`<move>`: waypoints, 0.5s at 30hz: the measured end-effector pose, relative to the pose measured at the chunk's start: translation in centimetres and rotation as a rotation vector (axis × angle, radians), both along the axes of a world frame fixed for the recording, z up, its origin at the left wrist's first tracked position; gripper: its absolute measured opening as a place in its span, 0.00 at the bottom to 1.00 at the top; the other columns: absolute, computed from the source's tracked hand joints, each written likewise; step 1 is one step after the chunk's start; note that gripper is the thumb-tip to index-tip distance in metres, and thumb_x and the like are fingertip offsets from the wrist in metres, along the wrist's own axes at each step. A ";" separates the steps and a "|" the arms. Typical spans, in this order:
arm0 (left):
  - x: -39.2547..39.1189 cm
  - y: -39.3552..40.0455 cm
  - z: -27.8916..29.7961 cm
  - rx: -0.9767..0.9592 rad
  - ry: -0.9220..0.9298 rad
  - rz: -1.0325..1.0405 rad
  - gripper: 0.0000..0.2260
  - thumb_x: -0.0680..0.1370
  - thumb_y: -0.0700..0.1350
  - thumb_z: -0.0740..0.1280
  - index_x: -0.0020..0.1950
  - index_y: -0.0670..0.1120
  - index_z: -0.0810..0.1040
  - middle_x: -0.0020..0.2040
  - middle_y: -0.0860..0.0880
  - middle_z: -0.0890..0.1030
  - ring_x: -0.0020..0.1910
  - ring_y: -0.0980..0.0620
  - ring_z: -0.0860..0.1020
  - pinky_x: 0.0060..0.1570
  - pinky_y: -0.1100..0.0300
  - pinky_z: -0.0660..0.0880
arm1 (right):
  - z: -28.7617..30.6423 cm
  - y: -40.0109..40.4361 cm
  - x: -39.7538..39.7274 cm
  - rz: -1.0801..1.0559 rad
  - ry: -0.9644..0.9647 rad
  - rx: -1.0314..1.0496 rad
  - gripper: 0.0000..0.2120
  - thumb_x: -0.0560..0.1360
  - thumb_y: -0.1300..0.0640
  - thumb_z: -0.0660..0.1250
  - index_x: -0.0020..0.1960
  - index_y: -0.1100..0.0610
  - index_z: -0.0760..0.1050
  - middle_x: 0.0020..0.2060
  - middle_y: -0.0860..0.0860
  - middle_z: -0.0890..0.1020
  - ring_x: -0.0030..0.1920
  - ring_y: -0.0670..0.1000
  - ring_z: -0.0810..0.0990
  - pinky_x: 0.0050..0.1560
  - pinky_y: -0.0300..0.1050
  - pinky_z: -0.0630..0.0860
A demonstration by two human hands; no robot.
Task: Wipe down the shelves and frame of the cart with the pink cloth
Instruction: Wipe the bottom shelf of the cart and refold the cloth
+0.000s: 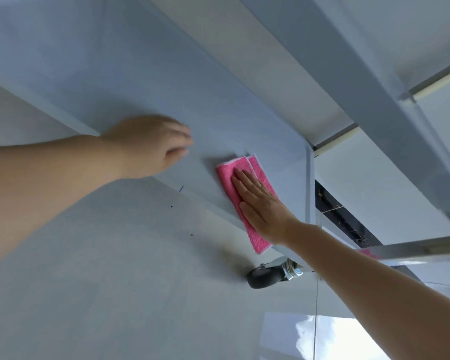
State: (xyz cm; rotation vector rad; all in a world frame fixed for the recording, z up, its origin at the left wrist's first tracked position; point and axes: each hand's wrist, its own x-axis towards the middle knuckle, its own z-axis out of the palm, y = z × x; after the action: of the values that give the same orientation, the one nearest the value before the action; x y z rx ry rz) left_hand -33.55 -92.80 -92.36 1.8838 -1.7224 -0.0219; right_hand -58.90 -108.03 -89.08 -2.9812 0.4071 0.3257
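- Pink cloth [244,201] lies folded flat on the cart's bottom shelf [146,81], near its rounded corner.
- Right hand [263,206] presses on the cloth — palm flat, fingers straight, gripping nothing.
- Left hand [146,144] rests open on the shelf, beside the cloth.
- Black wheel [268,276] sits below that corner.

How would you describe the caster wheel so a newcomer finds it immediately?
Start at the grey-blue cart shelf and follow its near edge to the corner below the pink cloth. The caster wheel sits there on the floor: the only dark, round, metal-mounted part.
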 end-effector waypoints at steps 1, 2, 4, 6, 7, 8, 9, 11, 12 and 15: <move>0.6 0.5 0.0 -0.021 -0.015 0.058 0.20 0.77 0.50 0.56 0.57 0.41 0.80 0.61 0.41 0.79 0.60 0.41 0.77 0.61 0.50 0.71 | -0.4 -0.1 0.0 0.028 0.003 0.002 0.24 0.80 0.52 0.46 0.74 0.54 0.44 0.76 0.52 0.48 0.76 0.50 0.42 0.75 0.47 0.41; 1.0 0.9 -0.2 -0.015 -0.014 0.112 0.21 0.75 0.50 0.54 0.57 0.41 0.80 0.61 0.41 0.79 0.60 0.41 0.76 0.61 0.48 0.72 | -0.7 -0.4 -0.1 0.042 -0.001 0.009 0.24 0.80 0.51 0.45 0.74 0.54 0.44 0.76 0.52 0.49 0.76 0.49 0.43 0.75 0.47 0.42; 1.0 1.4 -0.7 0.009 0.009 0.184 0.20 0.74 0.48 0.54 0.59 0.44 0.80 0.63 0.44 0.78 0.63 0.44 0.74 0.62 0.48 0.71 | -1.1 -1.3 -0.2 0.057 -0.014 0.011 0.24 0.80 0.49 0.44 0.75 0.52 0.44 0.76 0.51 0.49 0.76 0.49 0.44 0.75 0.47 0.42; 0.9 1.3 -1.2 0.014 0.033 0.206 0.17 0.76 0.45 0.57 0.60 0.46 0.79 0.65 0.46 0.77 0.65 0.46 0.73 0.64 0.51 0.70 | -1.4 -2.7 0.2 0.053 -0.028 -0.010 0.24 0.80 0.47 0.43 0.74 0.49 0.43 0.75 0.48 0.48 0.76 0.47 0.44 0.75 0.45 0.41; 0.9 1.2 -1.3 0.018 0.047 0.207 0.16 0.76 0.44 0.59 0.61 0.47 0.79 0.66 0.47 0.76 0.66 0.47 0.72 0.65 0.52 0.69 | -1.5 -3.5 0.6 0.039 -0.032 -0.021 0.24 0.80 0.46 0.43 0.74 0.48 0.42 0.75 0.46 0.47 0.76 0.45 0.43 0.75 0.42 0.40; 0.9 1.2 -1.3 0.026 0.060 0.204 0.16 0.76 0.43 0.60 0.61 0.47 0.78 0.67 0.48 0.75 0.67 0.48 0.71 0.66 0.53 0.68 | -1.6 -4.3 1.2 0.016 -0.041 -0.027 0.24 0.80 0.46 0.43 0.73 0.48 0.43 0.74 0.44 0.47 0.75 0.44 0.43 0.74 0.40 0.40; 1.1 1.2 -1.4 0.035 0.065 0.199 0.16 0.76 0.44 0.60 0.62 0.48 0.77 0.68 0.48 0.74 0.68 0.49 0.70 0.66 0.53 0.67 | -1.7 -5.2 1.8 -0.019 -0.058 -0.032 0.23 0.80 0.47 0.44 0.73 0.48 0.44 0.74 0.44 0.47 0.75 0.44 0.43 0.74 0.38 0.39; 1.4 1.2 -1.6 0.052 0.057 0.190 0.17 0.77 0.45 0.58 0.64 0.49 0.76 0.69 0.49 0.72 0.69 0.50 0.69 0.68 0.54 0.66 | -2.0 -7.3 3.3 -0.095 -0.092 -0.052 0.24 0.79 0.49 0.46 0.73 0.51 0.47 0.73 0.45 0.48 0.74 0.44 0.45 0.74 0.39 0.40; 1.5 1.1 -1.7 0.056 0.053 0.187 0.17 0.77 0.45 0.58 0.65 0.49 0.75 0.70 0.49 0.72 0.69 0.51 0.68 0.68 0.54 0.65 | -2.1 -8.5 4.0 -0.134 -0.097 -0.064 0.24 0.79 0.50 0.47 0.74 0.53 0.48 0.73 0.47 0.49 0.74 0.45 0.45 0.74 0.40 0.41; 1.3 1.0 -1.8 0.044 0.057 0.195 0.17 0.78 0.46 0.57 0.65 0.49 0.75 0.70 0.50 0.72 0.70 0.51 0.68 0.69 0.56 0.64 | -2.3 -12.3 5.6 -0.253 -0.057 -0.116 0.22 0.82 0.57 0.49 0.75 0.60 0.50 0.75 0.56 0.49 0.76 0.51 0.46 0.74 0.43 0.41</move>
State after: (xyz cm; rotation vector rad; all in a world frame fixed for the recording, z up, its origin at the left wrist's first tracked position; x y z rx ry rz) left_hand -32.22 -91.79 -94.14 2.0554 -1.5060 -0.0387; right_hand -53.31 -120.35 -91.35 -2.9921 0.8118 0.1974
